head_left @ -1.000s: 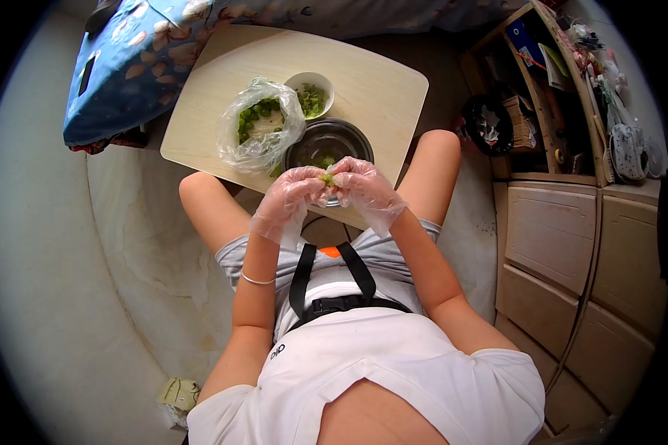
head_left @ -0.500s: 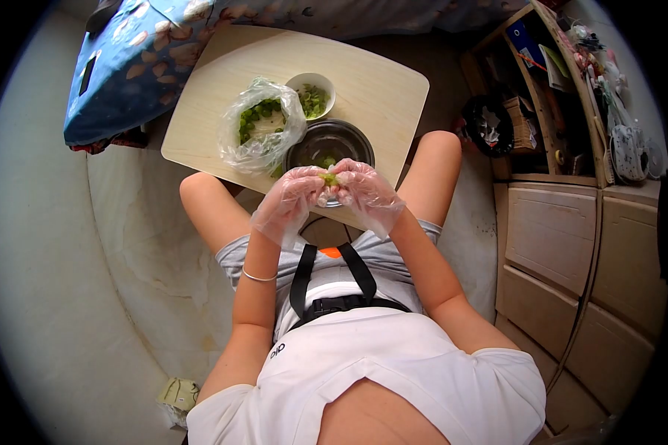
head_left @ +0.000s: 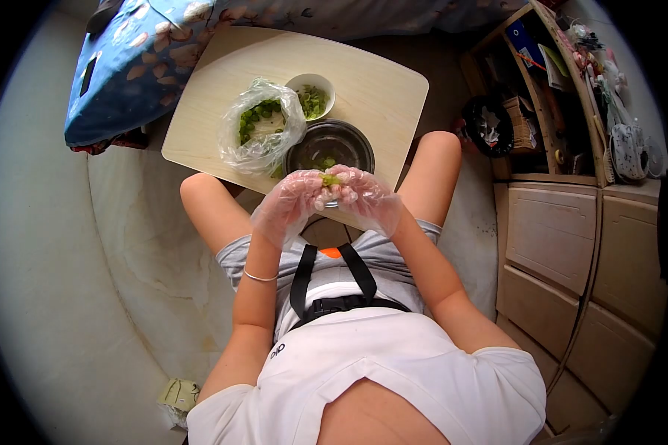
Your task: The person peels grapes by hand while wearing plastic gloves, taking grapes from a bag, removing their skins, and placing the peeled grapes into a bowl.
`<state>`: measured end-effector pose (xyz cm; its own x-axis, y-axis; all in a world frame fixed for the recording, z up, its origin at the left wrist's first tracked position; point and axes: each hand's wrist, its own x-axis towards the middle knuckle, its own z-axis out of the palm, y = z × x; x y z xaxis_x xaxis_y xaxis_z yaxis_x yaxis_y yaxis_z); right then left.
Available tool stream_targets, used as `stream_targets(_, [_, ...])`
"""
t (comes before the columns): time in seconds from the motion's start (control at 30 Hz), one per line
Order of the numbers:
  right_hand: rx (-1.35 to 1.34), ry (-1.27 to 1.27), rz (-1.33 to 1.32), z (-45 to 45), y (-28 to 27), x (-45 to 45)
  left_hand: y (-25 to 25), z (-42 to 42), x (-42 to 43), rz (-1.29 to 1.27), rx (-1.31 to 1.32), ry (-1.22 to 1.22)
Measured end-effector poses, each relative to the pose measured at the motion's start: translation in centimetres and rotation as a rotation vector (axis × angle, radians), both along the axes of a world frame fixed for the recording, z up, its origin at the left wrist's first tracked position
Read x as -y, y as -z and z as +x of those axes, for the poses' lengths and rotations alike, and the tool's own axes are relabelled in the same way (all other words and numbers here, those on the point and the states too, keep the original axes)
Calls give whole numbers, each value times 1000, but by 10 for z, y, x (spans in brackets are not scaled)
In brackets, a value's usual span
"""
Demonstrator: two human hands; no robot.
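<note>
My left hand and my right hand, both in clear plastic gloves, meet over the near rim of a dark metal bowl. Pinched between their fingertips is a small light-green vegetable piece; its exact kind is too small to tell. A few green bits lie in the bottom of the metal bowl. Left of it, an open clear plastic bag holds green vegetable pieces. Behind stands a white bowl with green pieces inside.
The bowls and bag stand on a pale wooden table between my knees. A bed with a blue floral cover is at the back left. To the right are a wooden shelf, a black-lined bin and drawers.
Both hands have turned slightly and dipped a little toward me, their fingers still together on the green piece. The bowls and bag have not moved.
</note>
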<state>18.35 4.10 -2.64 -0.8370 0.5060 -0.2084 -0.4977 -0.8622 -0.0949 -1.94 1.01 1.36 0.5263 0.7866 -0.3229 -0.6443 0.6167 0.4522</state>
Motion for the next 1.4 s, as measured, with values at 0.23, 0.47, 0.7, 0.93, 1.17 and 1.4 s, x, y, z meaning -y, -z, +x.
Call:
stream_targets(0.23, [475, 85, 285, -1, -7, -11, 3, 2, -1, -14, -212, -117])
stream_targets(0.47, [1065, 371, 1762, 7, -81, -20, -6, -3, -3, 77, -361, -16])
stream_targets(0.7, [994, 258, 1983, -7, -75, -20, 1, -7, -1, 165, -498, -13])
stream_targets(0.93, [1150, 228, 1972, -7, -63, -16, -11, -5, 1, 182, -511, -14])
stream_targets(1.17, [1126, 291, 1712, -6, -70, -14, -1, 5, 5, 340, -725, -110])
stream_targets(1.4, [1150, 328, 1605, -8, -68, -13, -24, 13, 3, 925, -1323, -243])
